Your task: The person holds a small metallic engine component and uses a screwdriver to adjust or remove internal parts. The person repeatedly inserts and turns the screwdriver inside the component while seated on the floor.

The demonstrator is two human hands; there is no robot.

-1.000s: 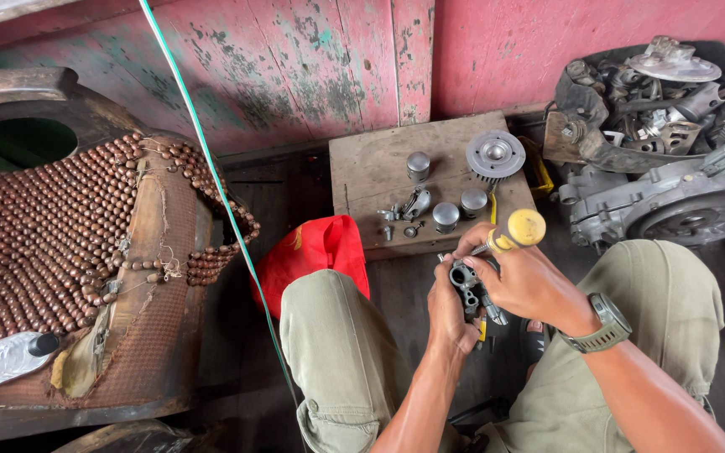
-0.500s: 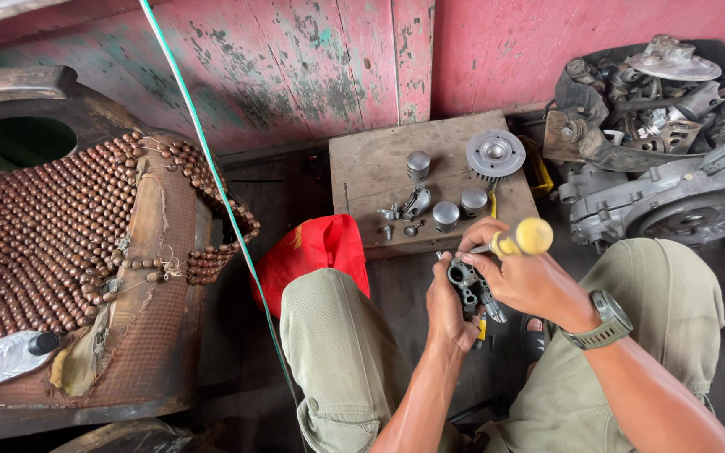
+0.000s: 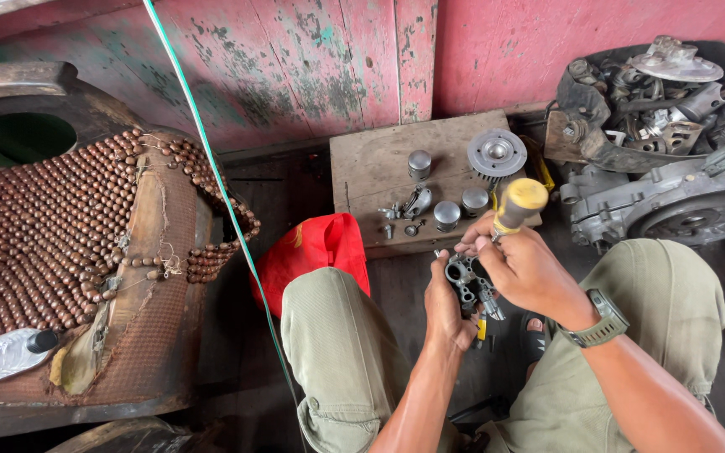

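Wooden beads cover the seat (image 3: 60,243) at far left. Between my knees, my left hand (image 3: 446,306) grips the small metal part (image 3: 466,281); my right hand (image 3: 526,268) wraps a yellow-handled screwdriver (image 3: 515,205), tip seemingly seated. I should press straight, steadying firmly. Loose pieces sit on the wooden board (image 3: 371,168).

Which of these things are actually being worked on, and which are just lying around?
In use:
small metal part in the left hand
yellow-handled screwdriver in the right hand

Lying about:
red bag
beaded seat cover
plastic bottle
engine casing
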